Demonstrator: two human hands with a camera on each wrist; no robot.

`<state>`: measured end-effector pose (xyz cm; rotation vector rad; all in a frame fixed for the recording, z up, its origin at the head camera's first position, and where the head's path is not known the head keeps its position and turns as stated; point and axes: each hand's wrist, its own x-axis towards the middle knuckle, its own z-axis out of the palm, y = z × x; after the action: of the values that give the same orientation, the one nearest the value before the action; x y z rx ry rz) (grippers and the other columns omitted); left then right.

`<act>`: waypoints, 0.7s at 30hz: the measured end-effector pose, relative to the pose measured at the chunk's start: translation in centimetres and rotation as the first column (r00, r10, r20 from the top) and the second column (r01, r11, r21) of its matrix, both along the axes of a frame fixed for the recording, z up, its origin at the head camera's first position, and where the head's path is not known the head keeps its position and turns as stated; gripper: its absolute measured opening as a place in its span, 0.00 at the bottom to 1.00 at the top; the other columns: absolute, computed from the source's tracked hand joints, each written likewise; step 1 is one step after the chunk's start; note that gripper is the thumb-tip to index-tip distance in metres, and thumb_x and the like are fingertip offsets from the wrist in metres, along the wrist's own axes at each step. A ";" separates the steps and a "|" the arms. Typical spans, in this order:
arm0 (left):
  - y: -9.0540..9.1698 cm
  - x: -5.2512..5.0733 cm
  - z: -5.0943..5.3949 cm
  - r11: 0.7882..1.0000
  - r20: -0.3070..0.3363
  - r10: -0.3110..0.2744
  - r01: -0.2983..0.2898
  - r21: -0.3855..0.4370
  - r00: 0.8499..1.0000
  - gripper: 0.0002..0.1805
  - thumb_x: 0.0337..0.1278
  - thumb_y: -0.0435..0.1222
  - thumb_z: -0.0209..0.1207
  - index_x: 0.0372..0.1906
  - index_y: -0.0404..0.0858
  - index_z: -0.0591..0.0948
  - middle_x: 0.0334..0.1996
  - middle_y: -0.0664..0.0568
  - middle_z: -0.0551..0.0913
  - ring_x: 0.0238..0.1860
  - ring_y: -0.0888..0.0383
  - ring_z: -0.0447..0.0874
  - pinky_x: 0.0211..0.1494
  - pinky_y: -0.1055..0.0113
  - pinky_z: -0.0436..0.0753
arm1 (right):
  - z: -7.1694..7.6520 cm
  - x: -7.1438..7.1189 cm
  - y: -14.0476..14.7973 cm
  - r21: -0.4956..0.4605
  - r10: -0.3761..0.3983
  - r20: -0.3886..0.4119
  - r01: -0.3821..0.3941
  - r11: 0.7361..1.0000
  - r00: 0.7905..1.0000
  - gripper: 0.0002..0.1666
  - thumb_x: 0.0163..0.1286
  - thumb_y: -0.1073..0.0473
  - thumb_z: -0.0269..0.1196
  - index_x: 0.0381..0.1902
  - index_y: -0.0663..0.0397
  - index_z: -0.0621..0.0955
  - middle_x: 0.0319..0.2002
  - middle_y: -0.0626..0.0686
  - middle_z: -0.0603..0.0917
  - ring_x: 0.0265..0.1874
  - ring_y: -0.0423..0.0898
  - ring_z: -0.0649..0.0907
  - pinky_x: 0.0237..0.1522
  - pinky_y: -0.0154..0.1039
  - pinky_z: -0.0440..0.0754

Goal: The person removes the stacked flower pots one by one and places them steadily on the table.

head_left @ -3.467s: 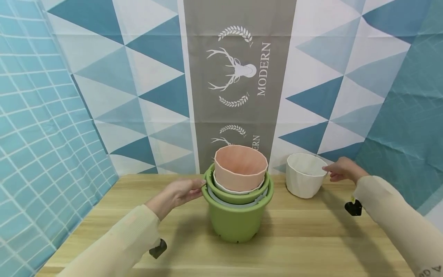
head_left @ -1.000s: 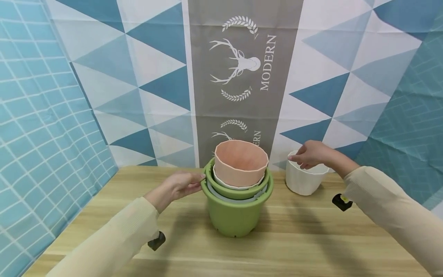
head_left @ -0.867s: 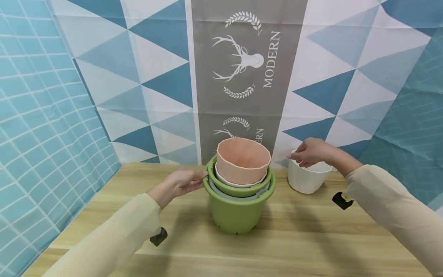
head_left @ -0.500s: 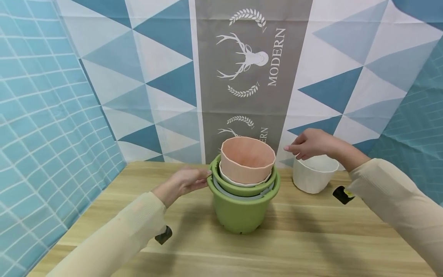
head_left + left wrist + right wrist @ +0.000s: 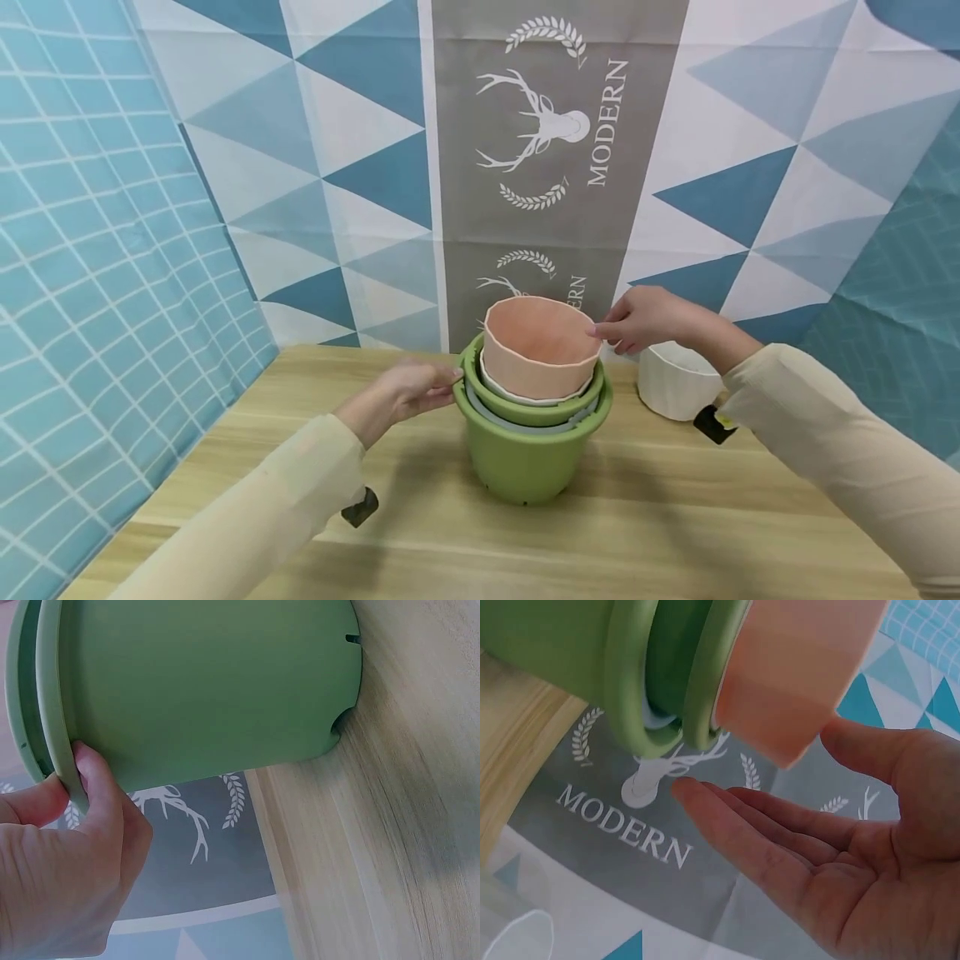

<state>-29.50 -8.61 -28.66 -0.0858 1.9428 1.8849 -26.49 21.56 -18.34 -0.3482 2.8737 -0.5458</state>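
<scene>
A stack of nested flower pots stands upright on the table. The outermost is a large green pot (image 5: 525, 462), then come a grey rim, a smaller green pot (image 5: 536, 413), a white rim and a pink pot (image 5: 540, 373) on top. My left hand (image 5: 408, 390) pinches the large green pot's rim between thumb and fingers, as the left wrist view confirms. At the pink pot's right edge is my right hand (image 5: 652, 321). In the right wrist view its thumb touches the pink rim, while its long fingers (image 5: 739, 832) stretch out below, apart from the pot.
A separate white pot (image 5: 675, 387) stands behind and right of the stack, partly covered by the right hand and wrist. The wooden table (image 5: 420, 533) ends at a patterned cloth backdrop (image 5: 360, 192). Blue tiled cloth (image 5: 82, 250) hangs at the left.
My right hand has left the white pot's rim and moved left to the pink pot. The left hand keeps its grip on the green rim. The head view has shifted slightly.
</scene>
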 end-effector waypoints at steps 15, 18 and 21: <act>0.3 0.3 -0.1 1.000 -0.010 -0.021 0.021 -0.009 1.000 0.21 0.68 0.29 0.51 0.62 0.22 0.68 0.44 0.47 0.76 0.38 0.63 0.79 0.57 0.71 0.85 | -0.7 -0.7 -2.0 0.135 -0.010 -0.034 0.014 0.991 0.999 0.26 0.60 0.40 0.67 0.17 0.54 0.82 0.16 0.49 0.82 0.20 0.40 0.79 0.23 0.30 0.77; 0.2 0.3 0.0 1.000 -0.009 -0.025 0.025 -0.005 1.000 0.22 0.68 0.29 0.50 0.63 0.22 0.67 0.45 0.47 0.76 0.38 0.63 0.79 0.64 0.67 0.83 | -0.9 -0.8 -2.4 0.137 -0.032 -0.062 0.040 0.990 0.998 0.25 0.59 0.41 0.68 0.16 0.56 0.82 0.16 0.50 0.84 0.19 0.41 0.82 0.21 0.30 0.78; 0.1 0.3 0.0 1.000 -0.008 -0.015 0.015 -0.012 1.000 0.22 0.68 0.29 0.50 0.62 0.22 0.67 0.46 0.46 0.75 0.38 0.63 0.79 0.64 0.67 0.83 | -1.2 -0.9 -2.8 0.114 -0.054 -0.073 0.062 0.992 0.996 0.24 0.59 0.44 0.69 0.14 0.56 0.81 0.15 0.51 0.84 0.17 0.41 0.83 0.21 0.30 0.81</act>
<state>-29.21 -8.55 -28.62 -0.0667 1.9555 1.8667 -27.38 18.78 -19.51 -0.2707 2.9751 -0.3806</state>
